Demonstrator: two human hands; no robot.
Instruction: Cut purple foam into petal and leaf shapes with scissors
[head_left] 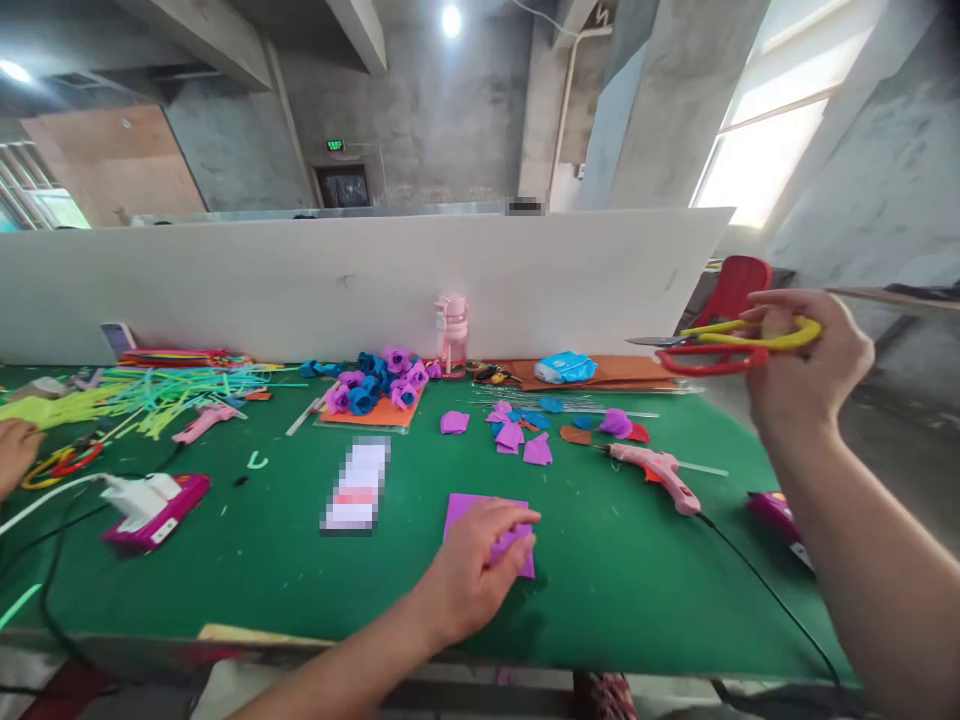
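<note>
while held level, scissors (720, 350) point left; right hand (806, 365) grips.

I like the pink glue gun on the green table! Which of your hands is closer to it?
Right. The right hand is raised above and right of the pink glue gun, holding scissors. The left hand rests on purple paper, farther left.

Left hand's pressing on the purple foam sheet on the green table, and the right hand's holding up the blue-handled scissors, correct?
Not quite. In the head view the scissors in the right hand have yellow and red handles, not blue. The left hand does rest on the purple foam sheet on the green table.
</note>
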